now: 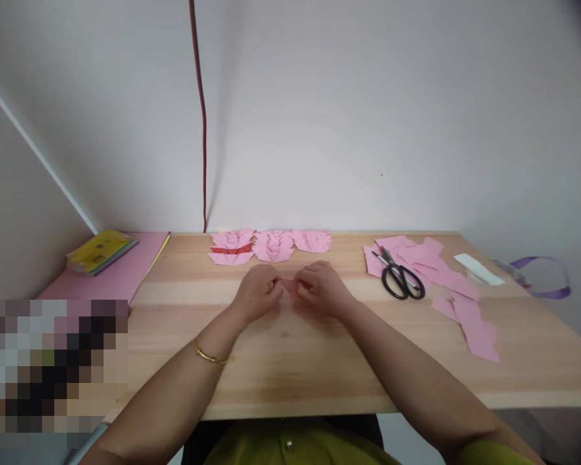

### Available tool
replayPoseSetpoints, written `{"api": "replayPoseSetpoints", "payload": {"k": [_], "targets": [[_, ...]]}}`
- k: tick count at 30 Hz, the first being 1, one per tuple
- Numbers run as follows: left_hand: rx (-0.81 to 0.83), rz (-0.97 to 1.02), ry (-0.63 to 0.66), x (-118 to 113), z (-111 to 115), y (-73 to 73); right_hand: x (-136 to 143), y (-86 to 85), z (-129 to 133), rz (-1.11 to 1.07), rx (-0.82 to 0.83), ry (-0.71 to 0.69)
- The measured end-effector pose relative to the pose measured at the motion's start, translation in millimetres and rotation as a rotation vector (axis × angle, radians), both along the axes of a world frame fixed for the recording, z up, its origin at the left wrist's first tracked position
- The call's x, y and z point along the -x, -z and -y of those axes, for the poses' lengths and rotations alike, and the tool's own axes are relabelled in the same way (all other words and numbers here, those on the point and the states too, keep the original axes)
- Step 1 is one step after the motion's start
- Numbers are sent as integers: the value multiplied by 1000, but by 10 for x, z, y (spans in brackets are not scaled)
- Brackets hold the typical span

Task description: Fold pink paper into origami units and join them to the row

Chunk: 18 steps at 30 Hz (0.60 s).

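Note:
Between my two hands, just above the middle of the wooden table, is a small piece of pink paper (pixel 288 284). My left hand (pixel 260 290) pinches its left end, and a gold bangle circles that wrist. My right hand (pixel 320 284) has its fingers closed on the paper's right end. The fingers cover most of the piece, so its full shape is hidden. Just beyond my hands lie several folded pink paper pieces (pixel 273 245) in grouped stacks, with a red strip (pixel 231 248) showing in the left group.
To the right, black-handled scissors (pixel 403 282) and a pen rest on pink paper scraps (pixel 473 320). Near them are a white strip (pixel 479 268) and a purple band (pixel 545 258). A yellow packet (pixel 101 252) sits on pink sheets (pixel 148 248) at left. A cord (pixel 204 142) hangs along the wall.

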<state>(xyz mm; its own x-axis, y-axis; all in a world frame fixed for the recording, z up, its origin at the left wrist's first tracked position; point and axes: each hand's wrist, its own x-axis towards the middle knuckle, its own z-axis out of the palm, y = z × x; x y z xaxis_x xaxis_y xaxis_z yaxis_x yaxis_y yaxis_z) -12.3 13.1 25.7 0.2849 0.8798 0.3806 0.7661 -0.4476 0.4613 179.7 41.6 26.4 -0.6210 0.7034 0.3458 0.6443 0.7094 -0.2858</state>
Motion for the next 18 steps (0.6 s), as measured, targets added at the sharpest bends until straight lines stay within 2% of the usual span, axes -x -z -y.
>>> {"api": "replayPoseSetpoints", "payload": {"k": [11, 18], "targets": [[-29, 10, -16, -10, 9, 11, 0, -26, -2, -29, 26, 14], [0, 55, -84, 48, -20, -7, -71, 57, -125, -30, 53, 99]]}}
